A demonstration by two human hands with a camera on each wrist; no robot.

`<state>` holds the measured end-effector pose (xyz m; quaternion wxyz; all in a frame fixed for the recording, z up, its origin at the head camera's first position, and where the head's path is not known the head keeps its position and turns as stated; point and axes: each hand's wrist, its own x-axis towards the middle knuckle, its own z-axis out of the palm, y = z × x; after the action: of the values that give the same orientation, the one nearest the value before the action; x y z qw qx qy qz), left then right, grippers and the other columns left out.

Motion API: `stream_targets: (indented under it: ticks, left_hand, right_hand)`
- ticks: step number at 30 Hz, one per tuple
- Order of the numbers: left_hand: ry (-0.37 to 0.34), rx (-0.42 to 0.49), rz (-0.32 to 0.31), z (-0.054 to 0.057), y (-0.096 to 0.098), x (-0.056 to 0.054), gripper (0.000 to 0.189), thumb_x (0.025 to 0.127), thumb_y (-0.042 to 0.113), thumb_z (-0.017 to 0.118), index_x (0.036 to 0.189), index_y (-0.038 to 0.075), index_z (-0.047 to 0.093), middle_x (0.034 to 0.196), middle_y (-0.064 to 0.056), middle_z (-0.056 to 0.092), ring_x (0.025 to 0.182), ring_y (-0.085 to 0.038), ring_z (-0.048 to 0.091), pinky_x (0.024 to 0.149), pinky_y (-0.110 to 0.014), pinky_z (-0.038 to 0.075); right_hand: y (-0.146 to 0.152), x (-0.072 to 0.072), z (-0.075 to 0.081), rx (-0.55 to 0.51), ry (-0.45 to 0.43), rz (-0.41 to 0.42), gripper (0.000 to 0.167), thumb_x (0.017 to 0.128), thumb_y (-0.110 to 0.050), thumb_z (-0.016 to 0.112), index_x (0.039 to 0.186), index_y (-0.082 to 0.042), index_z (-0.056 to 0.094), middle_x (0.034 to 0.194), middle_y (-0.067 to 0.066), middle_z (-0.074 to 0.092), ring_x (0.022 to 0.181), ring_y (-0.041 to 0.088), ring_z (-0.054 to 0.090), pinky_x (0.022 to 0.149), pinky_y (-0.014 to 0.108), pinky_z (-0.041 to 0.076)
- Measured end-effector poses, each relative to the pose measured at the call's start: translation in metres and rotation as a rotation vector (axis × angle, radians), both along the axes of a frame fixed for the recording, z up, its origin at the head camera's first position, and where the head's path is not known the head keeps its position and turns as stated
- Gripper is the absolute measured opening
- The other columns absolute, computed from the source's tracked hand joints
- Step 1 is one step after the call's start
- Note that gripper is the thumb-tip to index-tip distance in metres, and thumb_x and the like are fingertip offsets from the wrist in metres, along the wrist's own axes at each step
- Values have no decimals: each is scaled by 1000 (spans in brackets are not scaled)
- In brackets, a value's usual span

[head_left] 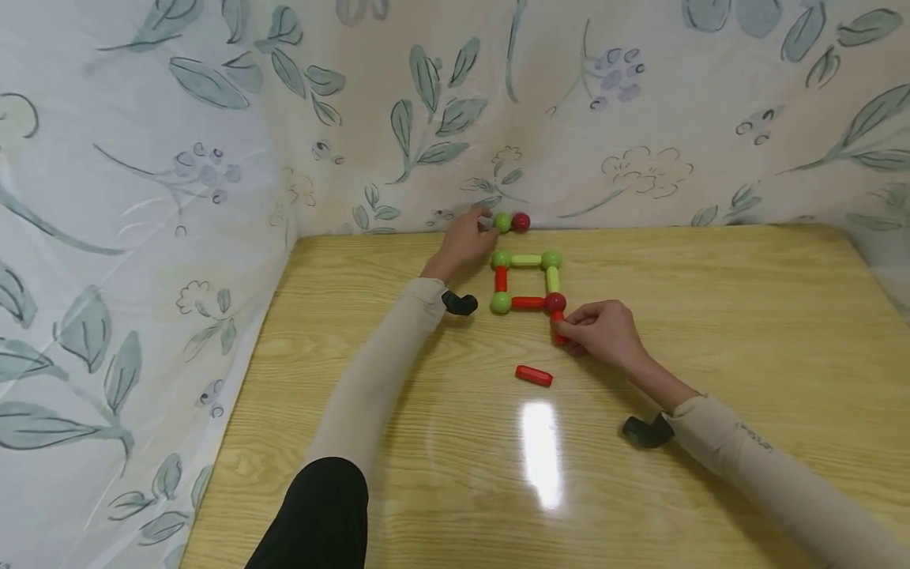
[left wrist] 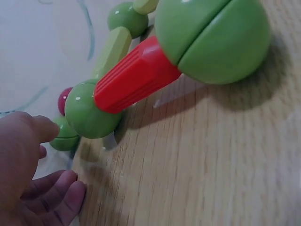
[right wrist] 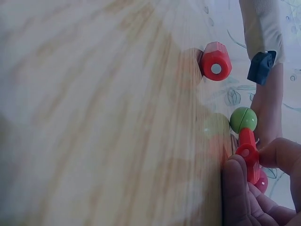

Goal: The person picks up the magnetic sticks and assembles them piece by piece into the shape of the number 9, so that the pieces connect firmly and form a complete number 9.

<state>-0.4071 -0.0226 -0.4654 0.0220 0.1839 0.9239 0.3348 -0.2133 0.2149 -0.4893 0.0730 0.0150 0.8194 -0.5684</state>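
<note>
A square of magnetic sticks and balls lies on the table, with green balls (head_left: 501,302) at several corners and a red ball (head_left: 555,303) at its near right. Its sides are red sticks (head_left: 528,303) and light green sticks (head_left: 527,260). My right hand (head_left: 604,336) pinches a red stick (head_left: 559,326) between thumb and fingers, its far end at the red ball. Behind the square, my left hand (head_left: 465,241) reaches to a loose green ball (head_left: 502,222), fingertips right at it, other fingers loosely bent. A second red ball (head_left: 521,222) sits beside that green ball.
Nearer the front lies a loose red stick (head_left: 534,375). The wooden table (head_left: 355,316) ends at the back against a leaf-patterned sheet (head_left: 441,118), which also hangs along the left. Dark wrist-camera mounts (head_left: 647,432) stick out from both sleeves.
</note>
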Motion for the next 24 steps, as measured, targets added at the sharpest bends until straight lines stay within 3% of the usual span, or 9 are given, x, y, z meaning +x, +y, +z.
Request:
stream_targets:
  ticks: [5, 14, 24]
  left_hand:
    - [-14, -35, -10, 0, 3, -6, 45, 98, 30, 58, 137, 8, 54, 124, -10, 63, 112, -22, 58, 94, -35, 46]
    - [14, -63, -49, 2, 12, -15, 43, 97, 29, 64, 133, 7, 55, 115, -8, 62, 103, -19, 57, 86, -32, 47]
    - [20, -74, -18, -2, 20, -20, 39, 97, 25, 67, 129, 7, 56, 113, -8, 62, 102, -19, 57, 86, -31, 47]
  right_hand:
    - [-1, 0, -1, -7, -4, 0, 27, 89, -15, 76, 93, 11, 70, 80, 18, 73, 64, 23, 72, 59, 36, 59]
    - [0, -2, -3, -18, -2, -15, 23, 88, -14, 76, 92, 8, 71, 78, 15, 73, 64, 24, 72, 58, 37, 59]
    - [1, -2, -5, -15, -1, -22, 26, 88, -15, 77, 92, 10, 70, 79, 17, 73, 63, 23, 72, 58, 35, 59]
